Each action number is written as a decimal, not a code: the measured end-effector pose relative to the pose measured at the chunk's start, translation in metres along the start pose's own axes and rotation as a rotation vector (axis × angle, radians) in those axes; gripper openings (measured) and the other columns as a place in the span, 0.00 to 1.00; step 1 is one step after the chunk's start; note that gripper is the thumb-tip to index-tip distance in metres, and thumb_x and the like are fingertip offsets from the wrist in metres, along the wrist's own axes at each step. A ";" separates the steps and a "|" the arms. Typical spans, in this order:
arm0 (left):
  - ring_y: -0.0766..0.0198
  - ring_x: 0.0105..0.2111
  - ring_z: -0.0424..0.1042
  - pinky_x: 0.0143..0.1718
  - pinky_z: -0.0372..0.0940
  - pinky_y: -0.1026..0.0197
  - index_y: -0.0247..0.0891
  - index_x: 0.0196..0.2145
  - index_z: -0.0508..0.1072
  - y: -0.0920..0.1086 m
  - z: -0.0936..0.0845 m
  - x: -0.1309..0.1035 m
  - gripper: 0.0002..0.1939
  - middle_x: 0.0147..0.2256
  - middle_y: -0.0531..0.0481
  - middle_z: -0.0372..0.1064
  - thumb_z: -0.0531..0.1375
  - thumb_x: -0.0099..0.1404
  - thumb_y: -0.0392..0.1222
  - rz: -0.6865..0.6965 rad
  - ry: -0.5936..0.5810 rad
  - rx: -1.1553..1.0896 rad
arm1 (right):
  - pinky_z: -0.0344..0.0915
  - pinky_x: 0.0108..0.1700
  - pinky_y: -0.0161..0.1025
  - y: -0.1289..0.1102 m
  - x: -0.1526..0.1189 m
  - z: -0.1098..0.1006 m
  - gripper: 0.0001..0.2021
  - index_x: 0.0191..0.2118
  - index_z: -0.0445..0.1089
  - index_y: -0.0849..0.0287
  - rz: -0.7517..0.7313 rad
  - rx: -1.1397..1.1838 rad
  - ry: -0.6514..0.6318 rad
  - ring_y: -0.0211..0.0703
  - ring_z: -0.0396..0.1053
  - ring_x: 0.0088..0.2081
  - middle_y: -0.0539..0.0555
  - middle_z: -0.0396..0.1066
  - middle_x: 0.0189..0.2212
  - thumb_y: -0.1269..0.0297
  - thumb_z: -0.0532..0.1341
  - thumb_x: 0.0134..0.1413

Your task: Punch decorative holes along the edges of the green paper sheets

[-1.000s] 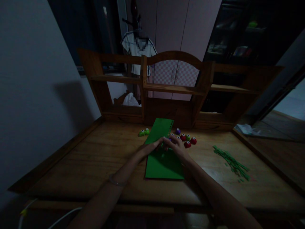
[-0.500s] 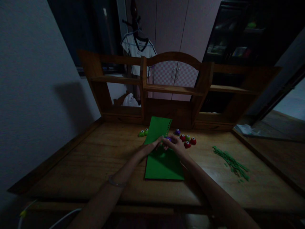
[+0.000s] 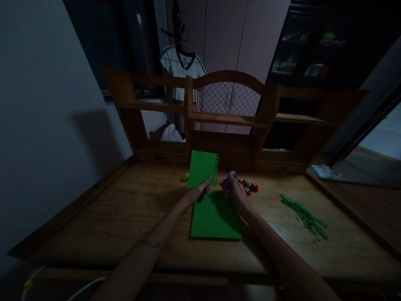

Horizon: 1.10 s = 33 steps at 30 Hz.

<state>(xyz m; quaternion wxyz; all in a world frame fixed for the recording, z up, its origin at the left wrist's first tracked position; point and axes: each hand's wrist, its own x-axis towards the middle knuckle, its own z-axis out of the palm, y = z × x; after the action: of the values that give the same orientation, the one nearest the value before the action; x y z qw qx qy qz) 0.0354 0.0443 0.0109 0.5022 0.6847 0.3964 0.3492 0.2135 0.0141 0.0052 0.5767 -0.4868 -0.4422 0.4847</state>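
Note:
A green sheet (image 3: 203,165) with a row of small holes down its right edge is raised, and my left hand (image 3: 203,189) pinches its lower right corner. Below it, a green stack of paper (image 3: 215,219) lies flat on the desk. My right hand (image 3: 234,189) grips a purple object (image 3: 227,182), just right of the sheet. Another purple piece with a white eye-like top (image 3: 233,174) shows behind my right fingers. Close by on the right are red pieces (image 3: 254,187) and a green one (image 3: 247,183). A light green piece (image 3: 185,177) is partly behind the sheet's left edge.
Thin green paper strips (image 3: 303,212) lie in a pile on the right of the wooden desk (image 3: 140,200). A wooden shelf unit (image 3: 228,118) stands along the back. A white cable (image 3: 86,287) hangs at the lower left.
My hands have moved apart. The green sheet has shifted left and upward with my left hand, and its holed edge shows more. My right hand has moved right with the purple object.

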 end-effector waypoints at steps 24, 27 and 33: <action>0.67 0.19 0.59 0.26 0.56 0.63 0.38 0.17 0.60 -0.001 0.001 0.001 0.30 0.16 0.53 0.58 0.44 0.58 0.68 -0.089 0.007 0.033 | 0.42 0.17 0.33 -0.018 0.000 -0.008 0.26 0.25 0.60 0.55 0.137 0.327 -0.297 0.32 0.39 0.13 0.42 0.47 0.12 0.35 0.49 0.50; 0.67 0.18 0.58 0.26 0.55 0.63 0.38 0.17 0.61 -0.002 0.001 0.002 0.30 0.16 0.53 0.58 0.45 0.59 0.68 -0.074 -0.001 0.015 | 0.46 0.18 0.32 -0.020 0.000 -0.004 0.24 0.24 0.60 0.57 0.167 0.394 -0.235 0.31 0.45 0.15 0.46 0.56 0.16 0.37 0.54 0.48; 0.67 0.19 0.59 0.27 0.54 0.62 0.38 0.16 0.60 -0.006 0.001 0.003 0.31 0.16 0.54 0.57 0.44 0.59 0.68 -0.059 -0.008 0.018 | 0.57 0.23 0.32 -0.019 -0.005 -0.001 0.21 0.34 0.69 0.59 0.149 0.416 -0.221 0.33 0.58 0.21 0.51 0.65 0.25 0.43 0.56 0.51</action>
<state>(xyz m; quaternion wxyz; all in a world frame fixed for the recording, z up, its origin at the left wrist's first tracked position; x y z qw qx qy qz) 0.0362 0.0482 0.0051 0.5076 0.6785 0.4175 0.3282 0.2159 0.0085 0.0233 0.5753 -0.3329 -0.3563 0.6567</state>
